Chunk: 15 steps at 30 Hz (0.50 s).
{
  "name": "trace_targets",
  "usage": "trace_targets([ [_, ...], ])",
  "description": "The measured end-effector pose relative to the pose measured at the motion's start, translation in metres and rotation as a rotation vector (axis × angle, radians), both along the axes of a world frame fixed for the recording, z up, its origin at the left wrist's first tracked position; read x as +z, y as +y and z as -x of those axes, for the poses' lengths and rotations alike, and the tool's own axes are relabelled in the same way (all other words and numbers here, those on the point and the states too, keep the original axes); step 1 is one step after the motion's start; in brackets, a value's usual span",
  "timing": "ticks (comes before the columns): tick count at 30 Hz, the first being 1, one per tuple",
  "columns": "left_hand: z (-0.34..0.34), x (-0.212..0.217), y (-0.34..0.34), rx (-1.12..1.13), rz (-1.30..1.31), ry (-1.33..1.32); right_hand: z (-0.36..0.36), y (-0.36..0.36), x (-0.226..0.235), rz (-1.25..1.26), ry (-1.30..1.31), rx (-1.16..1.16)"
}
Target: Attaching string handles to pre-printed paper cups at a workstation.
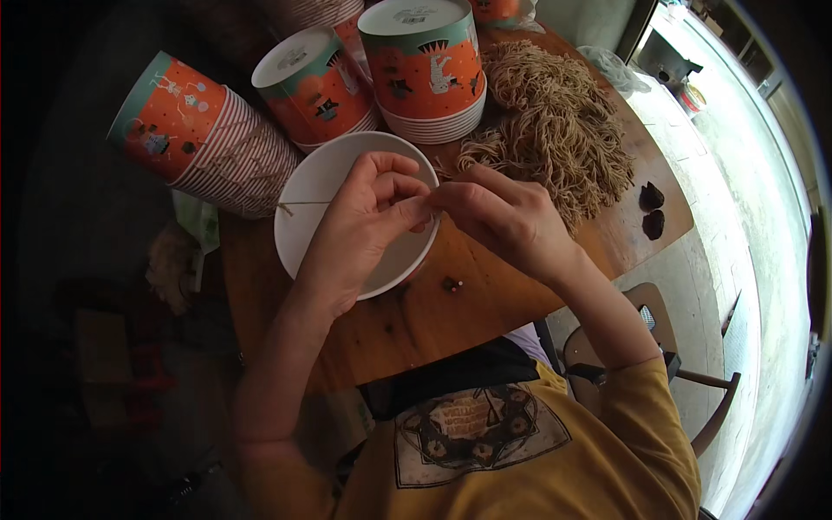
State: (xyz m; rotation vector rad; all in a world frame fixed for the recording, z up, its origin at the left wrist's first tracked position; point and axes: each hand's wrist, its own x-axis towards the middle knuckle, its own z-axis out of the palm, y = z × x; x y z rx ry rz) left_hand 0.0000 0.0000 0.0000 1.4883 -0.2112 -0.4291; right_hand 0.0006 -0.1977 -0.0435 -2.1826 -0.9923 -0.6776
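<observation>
A white paper bucket (299, 247) sits on the table with its round opening toward me. A thin tan cord (309, 204) is knotted at its left rim and runs across the opening, passing behind my left hand (364, 217). My left hand is closed over the opening, its thumb and fingers pinched on the cord. My right hand (511, 221) meets it at the bucket's right rim, thumb and forefinger pressed together around the cord's end. The fingertips cover that end and most of the rim there.
Stacks of orange and green patterned paper buckets (433, 78) stand upside down behind; one long stack (208, 130) leans at left with cords along it. A heap of tan cords (555, 121) lies right. Two dark pieces (652, 211) lie near the table's right edge, a chair (633, 329) beyond.
</observation>
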Motion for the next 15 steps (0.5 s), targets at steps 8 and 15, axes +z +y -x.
trace_targets([
  [8,0.002,0.001,0.0,0.025,0.007,0.017,-0.013,0.006,0.021,0.112,-0.261,0.042],
  [15,0.003,0.0,-0.004,0.002,-0.008,-0.017,-0.019,0.004,0.048,-0.215,0.997,0.142],
])
